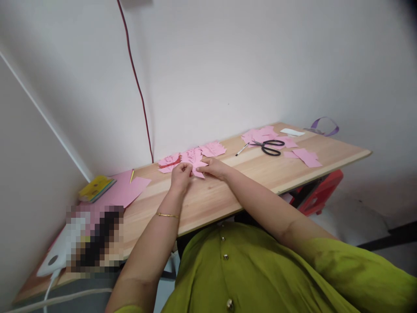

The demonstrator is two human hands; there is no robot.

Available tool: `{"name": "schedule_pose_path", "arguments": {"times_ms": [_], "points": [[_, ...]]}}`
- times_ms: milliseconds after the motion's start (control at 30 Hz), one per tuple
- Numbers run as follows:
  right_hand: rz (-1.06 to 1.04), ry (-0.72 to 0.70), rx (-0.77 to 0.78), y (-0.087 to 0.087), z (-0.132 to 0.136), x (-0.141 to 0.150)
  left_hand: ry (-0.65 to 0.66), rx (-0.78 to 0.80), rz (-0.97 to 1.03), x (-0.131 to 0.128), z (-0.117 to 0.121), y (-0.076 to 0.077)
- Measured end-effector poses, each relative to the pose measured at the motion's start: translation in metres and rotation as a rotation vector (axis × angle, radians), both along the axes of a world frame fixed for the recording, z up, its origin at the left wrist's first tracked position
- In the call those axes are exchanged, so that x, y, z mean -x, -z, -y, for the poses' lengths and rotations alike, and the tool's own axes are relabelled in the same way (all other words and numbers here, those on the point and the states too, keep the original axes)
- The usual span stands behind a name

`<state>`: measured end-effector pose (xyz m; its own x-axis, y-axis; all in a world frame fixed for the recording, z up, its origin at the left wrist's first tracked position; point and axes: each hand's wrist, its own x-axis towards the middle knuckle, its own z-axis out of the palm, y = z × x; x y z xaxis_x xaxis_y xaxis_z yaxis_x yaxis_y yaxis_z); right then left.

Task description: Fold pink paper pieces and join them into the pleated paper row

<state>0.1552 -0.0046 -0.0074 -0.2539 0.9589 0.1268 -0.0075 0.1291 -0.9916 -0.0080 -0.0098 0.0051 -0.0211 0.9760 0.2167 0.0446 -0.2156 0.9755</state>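
Note:
Between my two hands is a cut piece of pink paper with pointed edges, held just above the wooden table. My left hand pinches its left side, fingers closed. On the other side my right hand grips the paper between thumb and fingers. Right behind lie several pink paper cutouts with jagged edges, among them one at the right and one at the left with a red strip across it. Some of the middle cutout is hidden by the held paper and my hands.
Black-handled scissors and a pen lie by pink paper scraps on the right. At left are pink sheets, a yellow pencil, a yellow pack and a white power strip. A red cable hangs down the wall.

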Motion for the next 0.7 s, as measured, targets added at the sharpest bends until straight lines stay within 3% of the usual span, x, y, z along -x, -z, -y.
{"name": "schedule_pose_path", "arguments": {"times_ms": [333,467,700], "points": [[-0.159,0.041,0.09,-0.003,0.0,0.0018,0.103,0.106,0.04,-0.0001,0.0021,0.0012],[-0.112,0.101,0.068,0.0012,-0.0039,0.0011,0.169,0.152,0.059,0.0008,0.0014,0.0045],[-0.034,0.083,0.013,0.0046,-0.0063,-0.0012,0.317,0.171,0.09,0.004,0.0022,0.0069]]}}
